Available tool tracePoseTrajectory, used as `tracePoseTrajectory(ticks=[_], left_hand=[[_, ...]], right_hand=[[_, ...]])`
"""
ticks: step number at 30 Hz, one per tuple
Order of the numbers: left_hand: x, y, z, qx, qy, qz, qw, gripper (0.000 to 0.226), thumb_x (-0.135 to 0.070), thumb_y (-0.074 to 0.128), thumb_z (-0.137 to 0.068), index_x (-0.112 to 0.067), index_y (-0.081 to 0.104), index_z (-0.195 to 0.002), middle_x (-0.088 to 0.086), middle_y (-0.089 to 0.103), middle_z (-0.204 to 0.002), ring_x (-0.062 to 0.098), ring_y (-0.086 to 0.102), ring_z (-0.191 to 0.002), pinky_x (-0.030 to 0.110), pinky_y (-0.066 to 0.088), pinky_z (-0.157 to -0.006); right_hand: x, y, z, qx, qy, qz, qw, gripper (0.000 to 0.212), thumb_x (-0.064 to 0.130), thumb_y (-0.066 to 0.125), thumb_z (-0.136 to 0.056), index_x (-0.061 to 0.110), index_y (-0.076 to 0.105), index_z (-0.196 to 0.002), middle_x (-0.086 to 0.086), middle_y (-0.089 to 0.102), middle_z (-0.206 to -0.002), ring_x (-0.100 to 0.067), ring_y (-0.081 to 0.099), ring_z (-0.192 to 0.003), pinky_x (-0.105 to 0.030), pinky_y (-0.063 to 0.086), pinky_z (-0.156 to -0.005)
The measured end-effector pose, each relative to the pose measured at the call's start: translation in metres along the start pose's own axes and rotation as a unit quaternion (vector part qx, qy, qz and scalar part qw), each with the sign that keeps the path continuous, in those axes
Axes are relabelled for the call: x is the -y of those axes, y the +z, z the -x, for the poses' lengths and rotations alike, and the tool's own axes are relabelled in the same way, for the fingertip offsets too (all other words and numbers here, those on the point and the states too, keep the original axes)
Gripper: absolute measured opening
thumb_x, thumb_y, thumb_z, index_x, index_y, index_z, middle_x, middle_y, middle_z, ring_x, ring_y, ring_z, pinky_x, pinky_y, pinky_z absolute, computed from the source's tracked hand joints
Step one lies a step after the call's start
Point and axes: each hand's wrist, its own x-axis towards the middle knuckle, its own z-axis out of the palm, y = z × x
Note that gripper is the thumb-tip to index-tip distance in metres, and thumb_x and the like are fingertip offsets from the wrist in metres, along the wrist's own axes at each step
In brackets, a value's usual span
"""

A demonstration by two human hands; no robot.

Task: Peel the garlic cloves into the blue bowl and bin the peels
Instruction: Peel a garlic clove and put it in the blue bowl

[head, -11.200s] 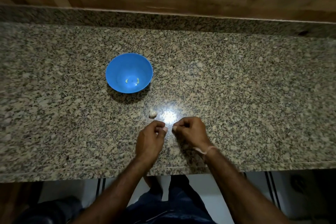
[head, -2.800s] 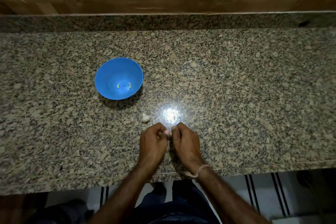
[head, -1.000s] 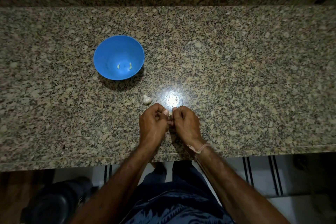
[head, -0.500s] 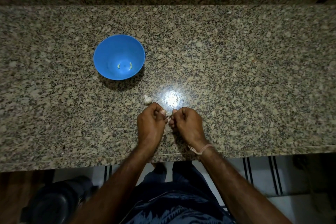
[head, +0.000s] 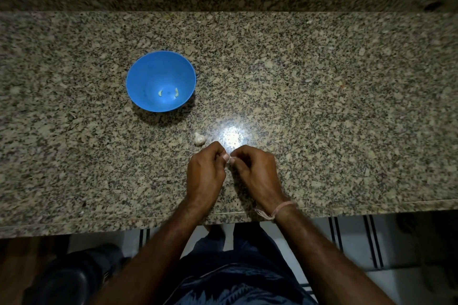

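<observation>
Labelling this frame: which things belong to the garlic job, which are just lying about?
Job: left hand and right hand, both pinching a clove; garlic on the counter; bowl with two peeled cloves.
Lying about: wristband; dark thing on the floor, unclear what.

dim overhead light | glare on countertop | corners dark, edges bowed

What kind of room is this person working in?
Probably a home kitchen: a speckled granite countertop, a round blue plastic bowl holding two peeled cloves, and a small white garlic piece lying on the stone.
</observation>
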Motion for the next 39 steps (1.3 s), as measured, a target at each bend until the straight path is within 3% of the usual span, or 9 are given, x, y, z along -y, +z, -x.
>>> tracePoseTrajectory(ticks=[4,9,13,18,24,29,33,36,39], left_hand=[[-0.002,-0.004,0.001,-0.005,0.005,-0.001,1.000,0.019,-0.012,0.062,-0.098,-0.018,0.058,-0.080,-0.004,0.055,-0.062,0.009,0.047,-0.055,0.020,0.031,-0.048],[-0.002,-0.008,0.004,-0.016,-0.010,0.017,1.000,0.018,-0.011,0.065,-0.096,-0.018,0.060,-0.080,-0.003,0.060,-0.065,0.016,0.055,-0.060,0.033,0.041,-0.054],[-0.002,-0.008,0.005,-0.016,-0.030,0.026,0.999,0.015,-0.010,0.067,-0.095,-0.018,0.064,-0.082,-0.005,0.065,-0.070,0.011,0.061,-0.066,0.032,0.047,-0.059],[-0.011,-0.008,0.003,-0.003,-0.115,0.120,0.986,0.010,-0.004,0.066,-0.096,-0.010,0.069,-0.089,0.000,0.072,-0.080,-0.002,0.069,-0.070,0.010,0.050,-0.059],[-0.006,0.001,-0.003,0.043,-0.275,0.333,0.901,0.011,-0.003,0.064,-0.099,-0.006,0.069,-0.090,0.010,0.073,-0.078,0.013,0.067,-0.068,0.024,0.056,-0.062],[0.000,0.003,-0.005,0.035,-0.344,0.439,0.829,0.018,0.004,0.061,-0.098,-0.009,0.069,-0.088,0.001,0.072,-0.076,0.011,0.066,-0.070,0.023,0.054,-0.062],[0.002,0.004,-0.003,0.011,-0.294,0.357,0.886,0.008,-0.003,0.068,-0.096,-0.007,0.072,-0.091,0.006,0.071,-0.074,0.012,0.063,-0.066,0.026,0.052,-0.060],[0.001,0.006,-0.003,-0.007,-0.261,0.289,0.921,0.006,-0.006,0.070,-0.096,-0.008,0.074,-0.092,0.008,0.073,-0.076,0.010,0.064,-0.064,0.022,0.053,-0.058],[0.001,0.007,-0.005,-0.020,-0.235,0.246,0.940,0.006,-0.009,0.071,-0.095,-0.011,0.075,-0.091,0.009,0.076,-0.080,0.012,0.069,-0.068,0.025,0.055,-0.062]], right_hand=[[-0.003,0.001,-0.001,0.020,0.006,-0.030,0.999,0.014,0.027,0.070,-0.098,0.018,0.079,-0.094,0.009,0.076,-0.082,-0.005,0.072,-0.077,-0.036,0.062,-0.072],[-0.002,0.001,-0.001,0.007,0.037,-0.054,0.998,0.005,0.017,0.075,-0.093,0.017,0.079,-0.090,0.010,0.076,-0.079,-0.001,0.070,-0.073,-0.015,0.054,-0.066],[-0.002,0.002,0.001,-0.011,0.038,-0.064,0.997,0.007,0.013,0.076,-0.090,0.016,0.077,-0.084,0.007,0.074,-0.074,-0.004,0.070,-0.069,-0.015,0.053,-0.064],[-0.003,0.003,0.002,-0.030,0.044,-0.098,0.994,0.008,0.015,0.076,-0.089,0.017,0.076,-0.081,0.006,0.074,-0.074,-0.010,0.071,-0.071,-0.024,0.059,-0.066],[-0.006,0.004,0.000,-0.009,0.140,-0.203,0.969,0.005,0.013,0.075,-0.090,0.013,0.077,-0.086,-0.004,0.078,-0.081,-0.025,0.076,-0.080,-0.043,0.065,-0.077],[-0.009,0.000,0.000,-0.047,0.085,-0.119,0.988,0.008,0.013,0.077,-0.088,0.016,0.076,-0.080,0.002,0.074,-0.075,-0.014,0.070,-0.072,-0.025,0.059,-0.067],[-0.015,0.000,0.000,-0.042,0.032,-0.005,0.999,0.011,0.012,0.075,-0.092,0.019,0.076,-0.083,0.009,0.072,-0.074,-0.006,0.068,-0.070,-0.028,0.059,-0.068],[-0.018,0.002,0.000,-0.046,-0.004,0.050,0.998,0.011,0.009,0.071,-0.096,0.015,0.080,-0.100,0.003,0.075,-0.094,-0.012,0.069,-0.087,-0.034,0.060,-0.081],[-0.013,0.001,0.000,-0.039,-0.012,-0.004,0.999,0.019,0.014,0.071,-0.098,0.014,0.078,-0.116,0.003,0.077,-0.106,-0.006,0.070,-0.095,-0.020,0.057,-0.084]])
